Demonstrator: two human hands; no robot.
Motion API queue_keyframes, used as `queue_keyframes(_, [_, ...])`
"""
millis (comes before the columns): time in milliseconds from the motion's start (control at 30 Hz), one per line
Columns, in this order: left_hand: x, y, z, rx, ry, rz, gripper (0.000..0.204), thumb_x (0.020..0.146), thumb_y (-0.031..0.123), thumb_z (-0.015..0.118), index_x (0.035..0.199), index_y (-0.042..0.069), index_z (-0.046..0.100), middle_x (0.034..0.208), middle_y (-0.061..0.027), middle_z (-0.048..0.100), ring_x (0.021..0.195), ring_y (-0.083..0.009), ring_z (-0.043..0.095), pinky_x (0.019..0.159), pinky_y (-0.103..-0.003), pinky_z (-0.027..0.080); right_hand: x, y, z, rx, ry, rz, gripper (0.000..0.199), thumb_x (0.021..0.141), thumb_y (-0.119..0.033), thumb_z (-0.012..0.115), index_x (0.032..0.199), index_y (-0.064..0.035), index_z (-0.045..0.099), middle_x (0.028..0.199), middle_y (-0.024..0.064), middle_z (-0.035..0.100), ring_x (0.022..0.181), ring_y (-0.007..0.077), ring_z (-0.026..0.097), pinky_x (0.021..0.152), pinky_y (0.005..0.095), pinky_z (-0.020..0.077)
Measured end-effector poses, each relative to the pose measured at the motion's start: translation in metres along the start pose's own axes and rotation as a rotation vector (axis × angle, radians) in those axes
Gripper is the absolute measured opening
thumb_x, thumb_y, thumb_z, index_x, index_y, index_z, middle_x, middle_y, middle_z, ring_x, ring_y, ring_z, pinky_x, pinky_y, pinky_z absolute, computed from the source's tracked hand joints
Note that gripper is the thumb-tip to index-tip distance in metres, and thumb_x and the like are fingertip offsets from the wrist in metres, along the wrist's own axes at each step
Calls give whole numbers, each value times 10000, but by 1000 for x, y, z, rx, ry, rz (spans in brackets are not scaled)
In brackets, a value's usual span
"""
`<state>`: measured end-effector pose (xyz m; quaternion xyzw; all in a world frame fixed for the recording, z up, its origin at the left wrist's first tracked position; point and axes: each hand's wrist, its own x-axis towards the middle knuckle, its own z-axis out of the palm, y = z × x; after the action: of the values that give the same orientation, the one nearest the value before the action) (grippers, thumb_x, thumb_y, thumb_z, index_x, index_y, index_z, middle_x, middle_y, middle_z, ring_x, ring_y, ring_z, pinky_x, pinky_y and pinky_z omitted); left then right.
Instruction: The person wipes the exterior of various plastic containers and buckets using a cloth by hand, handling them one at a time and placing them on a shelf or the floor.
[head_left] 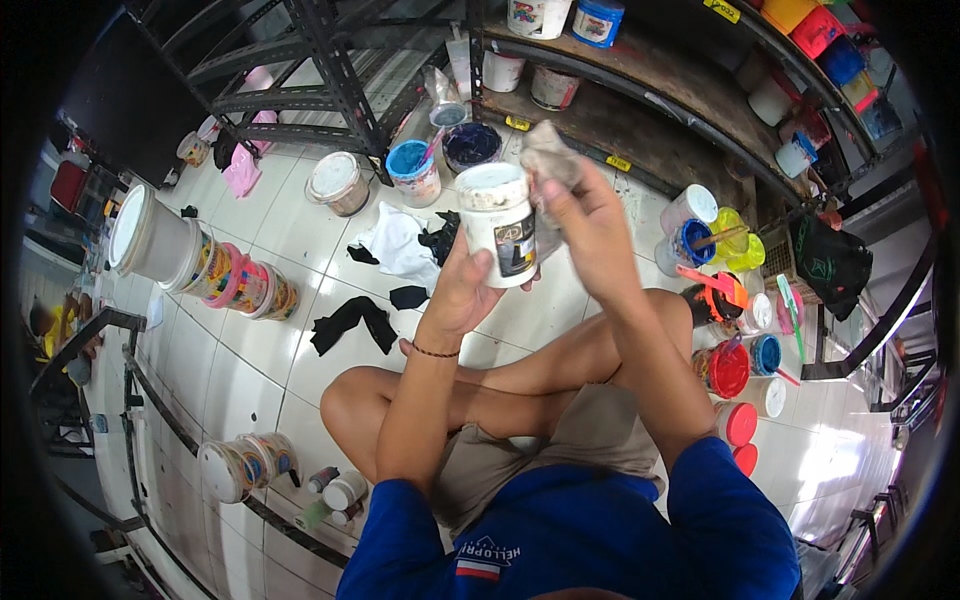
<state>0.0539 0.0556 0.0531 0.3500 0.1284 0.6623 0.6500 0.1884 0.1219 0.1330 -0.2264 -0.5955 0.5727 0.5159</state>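
In front of me, above my crossed legs, a white plastic jar [493,226] with a dark label and a smudged white lid is held upright. My left hand [468,283] is wrapped round its lower part, thumb on the near side. A crumpled greyish rag [549,158] is pinched in my right hand [590,225], close against the jar's right side near the lid. Just beyond the jar stand an open tub of dark navy paint [471,147] and an open tub of blue paint [413,170] with a pink tool in it.
Black and white cloths [400,240] lie on the tiled floor ahead. Stacked paint buckets [200,260] stand at left, smaller tubs [245,467] at lower left. Open paint pots, including a red one [722,370], line my right side. A wooden shelf [610,120] with containers is at the back.
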Motion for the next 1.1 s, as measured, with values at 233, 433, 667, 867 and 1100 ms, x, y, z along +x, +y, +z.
queue_keyframes(233, [-10,5,-2,-69,262,140,732,936,597,472,1427,61,383,1360,-111,542,1069,-190,596,815,-316,503,-60,35,21,-517,-129,-288,330,844,-110,691,1123,52,623,916,172,585,800,311,609,727,350,491])
queue_keyframes(433, [-1,17,-2,-354,251,166,619,930,599,430,1228,63,515,1104,-89,617,1010,-198,597,849,-333,478,-19,21,29,107,8,76,233,917,-124,638,1070,50,608,900,119,635,810,188,626,687,328,508])
queue_keyframes(667, [-6,13,9,-120,453,245,739,892,666,422,1188,-8,490,1022,-140,542,944,-245,541,877,-380,469,-65,60,52,-508,0,-381,218,764,7,713,960,-3,620,867,117,625,788,264,635,657,347,508])
queue_keyframes(867, [-2,16,16,-173,351,331,690,880,653,467,1130,10,486,990,-126,512,936,-232,488,834,-355,450,-53,60,39,-574,81,-418,204,721,3,729,899,-19,631,836,114,622,758,271,599,659,343,490])
queue_keyframes(1100, [-8,28,9,-152,36,350,765,818,729,426,1071,14,528,896,-82,530,864,-207,459,891,-374,333,-25,90,-12,-71,289,107,166,882,-99,660,1016,-33,587,919,143,661,815,200,641,766,305,499])
